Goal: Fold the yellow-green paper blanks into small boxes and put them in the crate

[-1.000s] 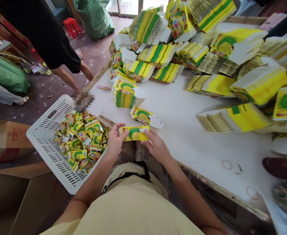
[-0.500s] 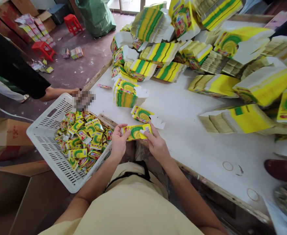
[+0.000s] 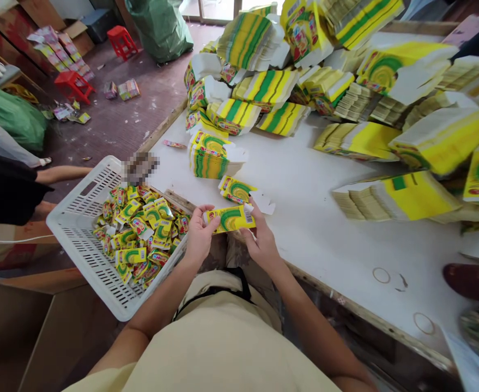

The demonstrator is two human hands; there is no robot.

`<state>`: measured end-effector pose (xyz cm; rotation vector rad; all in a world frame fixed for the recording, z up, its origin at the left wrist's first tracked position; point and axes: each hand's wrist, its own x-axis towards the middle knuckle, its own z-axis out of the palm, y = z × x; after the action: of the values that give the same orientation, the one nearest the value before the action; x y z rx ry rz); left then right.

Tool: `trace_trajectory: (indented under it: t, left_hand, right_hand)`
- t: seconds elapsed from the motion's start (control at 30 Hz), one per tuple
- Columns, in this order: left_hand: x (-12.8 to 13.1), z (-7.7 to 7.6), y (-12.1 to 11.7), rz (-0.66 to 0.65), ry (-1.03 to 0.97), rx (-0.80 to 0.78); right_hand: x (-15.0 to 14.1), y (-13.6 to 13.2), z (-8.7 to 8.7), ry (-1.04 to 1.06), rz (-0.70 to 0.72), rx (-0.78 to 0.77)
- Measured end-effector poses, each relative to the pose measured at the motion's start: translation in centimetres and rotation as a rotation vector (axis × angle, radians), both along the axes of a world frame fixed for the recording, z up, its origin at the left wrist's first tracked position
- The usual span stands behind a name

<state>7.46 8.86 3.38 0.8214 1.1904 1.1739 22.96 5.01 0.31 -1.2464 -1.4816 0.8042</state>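
A small flat yellow-and-green printed carton [image 3: 231, 218] is held level just over the white surface's [image 3: 300, 185] near edge, its left end pinched by the left hand [image 3: 200, 234], its right end by the right hand [image 3: 262, 239]. Beside that edge, a white slatted plastic basket [image 3: 84, 239] holds many similar cartons [image 3: 141, 228].

Looks like a small packing workshop. Shows in bundled yellow-and-green printed cartons [image 3: 272, 90] heaped beyond the right hand [image 3: 262, 244] on a long white wood-edged table [image 3: 292, 190], and in a white slotted plastic basket [image 3: 84, 256] beside the left hand [image 3: 199, 237], piled with small yellow-and-green packets [image 3: 131, 256] much like the slim yellow-and-green box [image 3: 233, 218] held there. Has red plastic stools [image 3: 122, 42] and a bulging green sack [image 3: 159, 30] well beyond both hands.
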Motion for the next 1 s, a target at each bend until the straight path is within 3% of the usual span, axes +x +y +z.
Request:
trace_trajectory:
  t: [0.1, 0.17, 0.27, 0.4, 0.5, 0.6, 0.8, 0.87, 1.0]
  left_hand:
    - [-0.4, -0.5, -0.1, 0.002, 0.065, 0.001]
    - [-2.0, -0.5, 0.3, 0.035, 0.147, 0.039]
    - [-7.4, -0.3, 1.3, 0.178, 0.456, 0.116]
    - [-16.0, -0.4, 2.0, 0.431, 1.084, 0.132]
    - [-18.3, -1.0, 1.4, 0.484, 1.223, 0.152]
    - [-15.5, -1.8, 0.4, 0.375, 0.970, 0.174]
    - [-4.9, -3.0, -0.3, -0.016, 0.365, 0.203]
    - [-2.5, -2.9, -0.2, -0.097, 0.238, 0.217]
    - [0.2, -1.7, 0.3, -0.271, 0.012, 0.239]
  right_hand:
    - [-1.1, 0.6, -0.5, -0.008, -0.042, -0.053]
    - [-1.1, 1.4, -0.9, -0.017, -0.018, -0.078]
    - [0.2, 3.2, -1.6, -0.104, -0.089, -0.058]
    - [2.3, 6.1, -3.0, -0.420, -0.271, -0.060]
    - [2.6, 7.2, -3.7, -0.544, -0.260, -0.090]
    - [2.2, 7.1, -3.8, -0.535, -0.295, -0.084]
    - [1.6, 5.3, -2.6, -0.154, -0.314, -0.185]
    - [1.4, 4.3, -1.8, -0.011, -0.250, -0.209]
    - [0.3, 2.1, 0.1, 0.231, 0.047, -0.282]
